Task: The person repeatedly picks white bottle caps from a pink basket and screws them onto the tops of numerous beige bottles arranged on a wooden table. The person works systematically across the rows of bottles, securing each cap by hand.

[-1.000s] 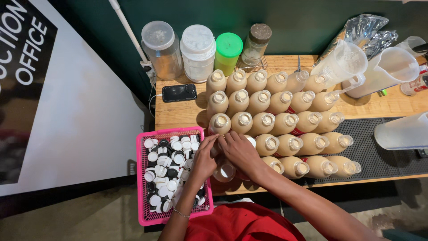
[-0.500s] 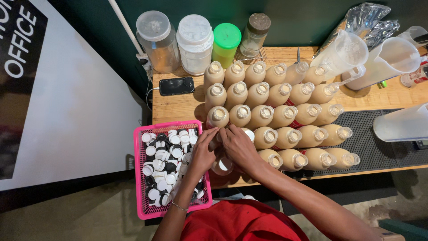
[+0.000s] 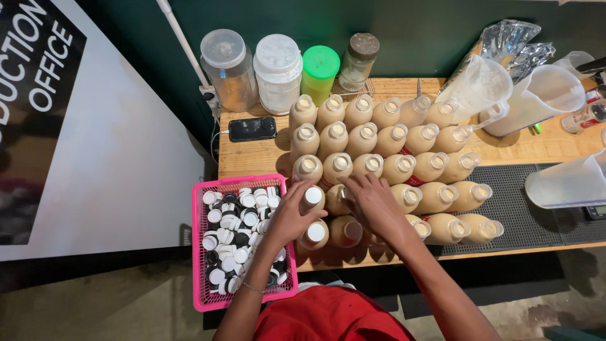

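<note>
Under the left hand (image 3: 287, 218), the capped bottle (image 3: 312, 201) looks like smooth, slightly glossy plastic with a matt white plastic cap, and the other bottles (image 3: 379, 136) beyond the right hand (image 3: 374, 203) share that sheen. Just left of the left hand, the pink basket (image 3: 201, 252) is glossy moulded plastic mesh holding smooth white caps (image 3: 235, 237). The table (image 3: 252, 158) beyond both hands is pale, matt, grained wood, with a dark ribbed rubbery mat (image 3: 524, 221) to the right.
</note>
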